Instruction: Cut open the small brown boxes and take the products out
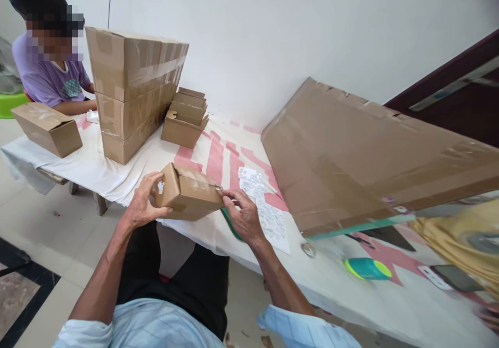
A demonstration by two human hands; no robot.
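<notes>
A small brown cardboard box [198, 195] is tilted at the table's front edge, with clear tape along its top seam. My left hand [144, 200] grips its left end, thumb low and fingers at the upper corner. A small white patch shows on that end. At the box's right end, the fingertips of my right hand [244, 213] are pinched together on the top corner, by the end of the tape. Whether they hold the tape itself or only the cardboard edge is too small to tell. Part of a green object [231, 224] shows beneath my right hand.
Stacked taped boxes [136, 93] stand behind on the left, beside open boxes [185, 119] and a single box [49, 127]. Another person [54, 78] sits at the far left. A large cardboard sheet [351, 156] leans right. Papers [268, 213], a teal-yellow roll [367, 268] and a phone [456, 277] lie on the cloth.
</notes>
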